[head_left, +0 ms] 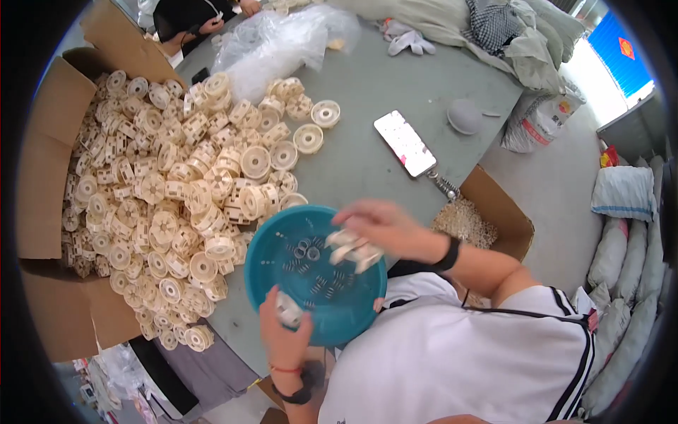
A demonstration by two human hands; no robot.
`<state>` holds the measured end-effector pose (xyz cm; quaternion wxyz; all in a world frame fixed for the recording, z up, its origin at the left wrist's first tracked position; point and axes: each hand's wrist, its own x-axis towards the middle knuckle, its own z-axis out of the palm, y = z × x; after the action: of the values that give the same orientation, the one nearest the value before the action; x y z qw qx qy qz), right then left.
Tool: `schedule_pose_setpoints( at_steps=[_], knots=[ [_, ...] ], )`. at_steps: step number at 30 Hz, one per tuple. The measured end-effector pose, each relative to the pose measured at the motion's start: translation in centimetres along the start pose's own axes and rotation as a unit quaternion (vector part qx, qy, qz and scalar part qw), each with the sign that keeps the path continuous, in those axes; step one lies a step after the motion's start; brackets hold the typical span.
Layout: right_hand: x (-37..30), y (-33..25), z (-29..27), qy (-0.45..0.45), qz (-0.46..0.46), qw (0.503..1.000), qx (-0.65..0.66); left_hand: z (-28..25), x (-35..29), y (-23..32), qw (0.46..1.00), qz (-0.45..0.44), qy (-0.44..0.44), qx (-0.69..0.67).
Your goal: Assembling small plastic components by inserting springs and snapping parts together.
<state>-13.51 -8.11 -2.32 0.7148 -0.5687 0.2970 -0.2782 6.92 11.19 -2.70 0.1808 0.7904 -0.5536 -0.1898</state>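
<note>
A teal plastic basin (253, 272) sits at the table's near edge, with several small metal springs (326, 286) and a few rings (305, 249) scattered over its bottom. At the basin's near-left rim, my left hand (282, 332) is closed on a cream-coloured round plastic part (288, 309). Above the basin's far-right side is my right hand (385, 226), blurred by motion. Its fingers are curled over several cream plastic pieces (353, 251), whose exact shape is smeared.
A large heap of cream plastic wheel-like parts (162, 191) spills from a cardboard box (49, 134) on the left. A lit phone (405, 143) and a grey rounded object (464, 115) lie on the table. Small pale pieces (466, 222) fill another box at right. Another person's hand (212, 25) is beyond the plastic bags.
</note>
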Motion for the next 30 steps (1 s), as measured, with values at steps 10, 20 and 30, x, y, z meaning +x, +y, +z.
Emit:
schedule_pose_setpoints(
  at_steps=[10,20,30],
  knots=[
    [-12.9,12.4,-19.3,0.318,0.244,0.855,-0.328,5.8,-23.4,-18.2,0.665,-0.437,0.151,-0.586],
    [2.9,3.3,-14.2,0.319,-0.115,0.851,-0.401,3.9,-14.9,-13.8,0.883,-0.348,0.293,-0.113],
    [23.4,7.2,-8.2,0.107,-0.031,0.745,-0.657,0.2,-8.2,-3.4,0.977,-0.033,0.205,-0.046]
  ],
)
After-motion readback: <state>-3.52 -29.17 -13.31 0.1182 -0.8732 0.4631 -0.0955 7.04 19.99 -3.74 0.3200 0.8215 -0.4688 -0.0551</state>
